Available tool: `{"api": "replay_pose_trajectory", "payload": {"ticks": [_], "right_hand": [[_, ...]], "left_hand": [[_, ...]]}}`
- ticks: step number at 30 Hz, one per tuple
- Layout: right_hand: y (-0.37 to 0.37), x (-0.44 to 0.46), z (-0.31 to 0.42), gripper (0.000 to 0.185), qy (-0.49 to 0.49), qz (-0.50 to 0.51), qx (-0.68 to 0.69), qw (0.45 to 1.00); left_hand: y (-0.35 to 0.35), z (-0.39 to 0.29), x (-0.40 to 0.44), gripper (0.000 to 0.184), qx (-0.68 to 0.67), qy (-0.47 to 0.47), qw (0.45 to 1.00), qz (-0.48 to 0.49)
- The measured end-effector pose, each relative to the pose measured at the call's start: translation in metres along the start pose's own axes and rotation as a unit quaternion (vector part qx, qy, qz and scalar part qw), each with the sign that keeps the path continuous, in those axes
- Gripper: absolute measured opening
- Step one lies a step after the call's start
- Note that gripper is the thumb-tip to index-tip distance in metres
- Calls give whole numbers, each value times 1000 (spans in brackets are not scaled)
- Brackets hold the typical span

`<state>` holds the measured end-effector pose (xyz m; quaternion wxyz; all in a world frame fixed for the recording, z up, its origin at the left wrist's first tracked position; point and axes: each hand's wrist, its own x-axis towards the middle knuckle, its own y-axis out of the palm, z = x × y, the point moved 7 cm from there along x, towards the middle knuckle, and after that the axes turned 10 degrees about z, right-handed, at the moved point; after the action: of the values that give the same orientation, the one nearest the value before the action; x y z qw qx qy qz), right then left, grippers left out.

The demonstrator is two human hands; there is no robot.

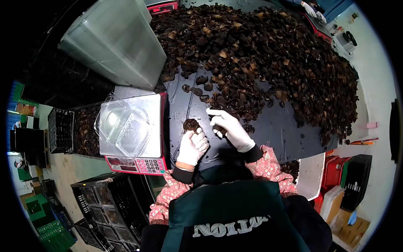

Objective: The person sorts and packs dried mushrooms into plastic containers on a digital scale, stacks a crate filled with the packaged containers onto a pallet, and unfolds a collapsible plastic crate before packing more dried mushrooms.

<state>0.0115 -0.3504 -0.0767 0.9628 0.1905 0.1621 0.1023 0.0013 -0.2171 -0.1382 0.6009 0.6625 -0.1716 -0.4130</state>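
My left hand [193,148], in a white glove, is closed on a brown, crinkled wood ear mushroom [191,124], held above the dark tabletop [179,106]. Just to its right is my right hand [230,129], also white-gloved, with the index finger stretched out and the other fingers curled around a dark mushroom piece [219,129], mostly hidden. A large heap of wood ear mushrooms [252,54] spreads over the table beyond both hands. A few loose pieces [201,80] lie between the heap and my left hand.
A red-edged weighing scale [156,126] stands at left with clear plastic tubs [133,133] on its plate. Behind it rises a tall stack of clear containers [115,46]. Black crates [107,206] are at lower left. A co-worker's gloved hands [312,11] show at the far right.
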Motion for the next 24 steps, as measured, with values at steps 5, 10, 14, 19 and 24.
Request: {"api": "replay_pose_trajectory", "payload": {"ticks": [5, 10, 14, 19, 24], "right_hand": [[15, 8, -8, 23, -62, -14, -251, 966], [4, 3, -6, 14, -11, -60, -103, 993], [8, 8, -15, 17, -4, -57, -147, 988], [36, 2, 7, 21, -12, -43, -189, 981], [8, -1, 3, 31, -33, -17, 37, 999]], "left_hand": [[-1, 18, 6, 31, 130, -61, 989, 27], [3, -8, -9, 34, 399, 98, 908, -82], [38, -18, -22, 29, 491, 167, 854, -41], [61, -35, -41, 33, 527, 260, 807, -47], [97, -114, -120, 33, 651, 397, 619, -191]]}}
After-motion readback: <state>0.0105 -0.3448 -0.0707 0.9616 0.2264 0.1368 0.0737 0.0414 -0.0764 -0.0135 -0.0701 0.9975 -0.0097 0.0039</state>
